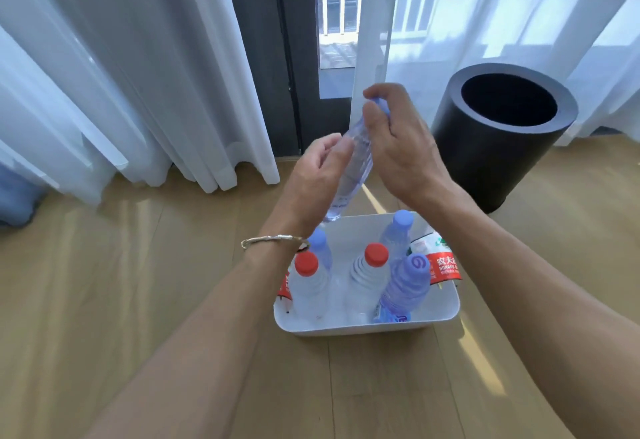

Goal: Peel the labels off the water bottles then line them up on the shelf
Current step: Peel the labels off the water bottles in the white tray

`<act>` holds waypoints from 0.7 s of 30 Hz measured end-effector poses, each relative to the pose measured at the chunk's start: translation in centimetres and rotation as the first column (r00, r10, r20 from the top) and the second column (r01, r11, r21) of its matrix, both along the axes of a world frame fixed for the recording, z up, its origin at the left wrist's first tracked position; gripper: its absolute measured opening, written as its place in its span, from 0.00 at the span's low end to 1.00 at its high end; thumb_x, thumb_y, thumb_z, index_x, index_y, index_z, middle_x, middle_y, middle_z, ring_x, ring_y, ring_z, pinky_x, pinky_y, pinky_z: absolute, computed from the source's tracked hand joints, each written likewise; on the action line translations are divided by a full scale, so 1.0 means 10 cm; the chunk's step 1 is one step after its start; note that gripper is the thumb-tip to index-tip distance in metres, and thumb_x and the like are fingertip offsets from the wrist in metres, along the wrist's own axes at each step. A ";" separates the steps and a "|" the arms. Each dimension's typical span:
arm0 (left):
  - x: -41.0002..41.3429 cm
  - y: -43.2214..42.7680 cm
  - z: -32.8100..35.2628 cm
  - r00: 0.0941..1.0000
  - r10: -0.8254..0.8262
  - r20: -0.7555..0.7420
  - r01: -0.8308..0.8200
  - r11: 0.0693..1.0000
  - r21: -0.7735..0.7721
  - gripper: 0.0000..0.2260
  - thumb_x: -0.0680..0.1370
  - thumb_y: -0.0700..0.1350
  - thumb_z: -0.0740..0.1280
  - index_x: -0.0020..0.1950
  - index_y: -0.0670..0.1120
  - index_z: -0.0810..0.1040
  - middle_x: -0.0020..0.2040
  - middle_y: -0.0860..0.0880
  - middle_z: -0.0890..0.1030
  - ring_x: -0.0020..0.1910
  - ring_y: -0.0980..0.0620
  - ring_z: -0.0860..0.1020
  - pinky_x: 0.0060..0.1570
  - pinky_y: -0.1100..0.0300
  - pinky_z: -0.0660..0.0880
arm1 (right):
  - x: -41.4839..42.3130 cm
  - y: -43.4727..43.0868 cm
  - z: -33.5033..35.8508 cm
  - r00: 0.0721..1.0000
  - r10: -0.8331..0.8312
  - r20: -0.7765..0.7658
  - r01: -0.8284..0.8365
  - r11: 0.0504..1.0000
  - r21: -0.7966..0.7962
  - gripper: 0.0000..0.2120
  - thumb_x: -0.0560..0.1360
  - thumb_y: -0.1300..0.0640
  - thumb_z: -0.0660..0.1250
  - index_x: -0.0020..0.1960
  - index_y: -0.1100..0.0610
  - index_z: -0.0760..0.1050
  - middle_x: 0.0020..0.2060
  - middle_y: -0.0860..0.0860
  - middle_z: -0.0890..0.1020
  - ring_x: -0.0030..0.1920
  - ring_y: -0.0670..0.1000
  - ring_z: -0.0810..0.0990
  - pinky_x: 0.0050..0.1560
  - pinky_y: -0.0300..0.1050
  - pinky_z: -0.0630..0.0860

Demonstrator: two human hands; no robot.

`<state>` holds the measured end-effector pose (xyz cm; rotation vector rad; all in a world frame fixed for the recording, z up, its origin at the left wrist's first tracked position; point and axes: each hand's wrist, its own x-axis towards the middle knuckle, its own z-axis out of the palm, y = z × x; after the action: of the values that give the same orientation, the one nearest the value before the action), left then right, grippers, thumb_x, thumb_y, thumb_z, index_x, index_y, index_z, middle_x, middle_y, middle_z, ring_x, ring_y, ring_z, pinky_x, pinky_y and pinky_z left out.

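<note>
A white tub (pixel 367 327) is set on the wooden floor (pixel 138 283). Beyond the tub to its right a black round bin (pixel 485 168) is stood, and white curtains (pixel 138 92) are draped down to the boards beyond its left.

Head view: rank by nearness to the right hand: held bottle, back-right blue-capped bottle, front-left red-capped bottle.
1. held bottle, in the right hand.
2. back-right blue-capped bottle, below, in the tub.
3. front-left red-capped bottle, tub's left side.
</note>
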<state>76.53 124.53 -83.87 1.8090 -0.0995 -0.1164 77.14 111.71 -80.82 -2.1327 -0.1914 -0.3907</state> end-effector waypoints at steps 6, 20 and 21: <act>-0.24 0.22 0.12 0.963 -0.267 -0.046 0.269 0.962 0.040 0.30 0.72 0.60 0.66 0.72 0.53 0.65 0.62 0.50 0.79 0.58 0.56 0.79 0.54 0.59 0.78 | -0.13 0.10 0.04 0.999 0.034 0.003 -0.032 0.931 0.364 0.06 0.84 0.55 0.53 0.56 0.54 0.67 0.42 0.44 0.72 0.41 0.43 0.75 0.43 0.34 0.75; -0.26 0.34 0.19 0.949 0.175 -0.261 -0.229 0.953 -0.196 0.27 0.71 0.58 0.72 0.64 0.47 0.70 0.57 0.47 0.81 0.49 0.48 0.83 0.38 0.48 0.82 | -0.41 0.22 -0.44 0.909 0.262 -0.324 -0.181 0.949 0.260 0.16 0.81 0.45 0.56 0.66 0.47 0.69 0.52 0.44 0.79 0.55 0.46 0.79 0.59 0.46 0.75; -0.25 0.37 0.20 0.940 0.207 -0.271 -0.266 0.942 -0.204 0.28 0.71 0.59 0.73 0.65 0.47 0.69 0.57 0.47 0.81 0.48 0.48 0.83 0.35 0.50 0.82 | -0.44 0.25 -0.48 0.894 0.299 -0.332 -0.231 0.946 0.229 0.15 0.80 0.44 0.56 0.65 0.46 0.69 0.51 0.42 0.79 0.54 0.45 0.79 0.57 0.44 0.75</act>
<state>74.03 128.27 -81.83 1.5399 0.2729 -0.1491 72.72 114.19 -85.61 -1.9212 -0.2213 0.1470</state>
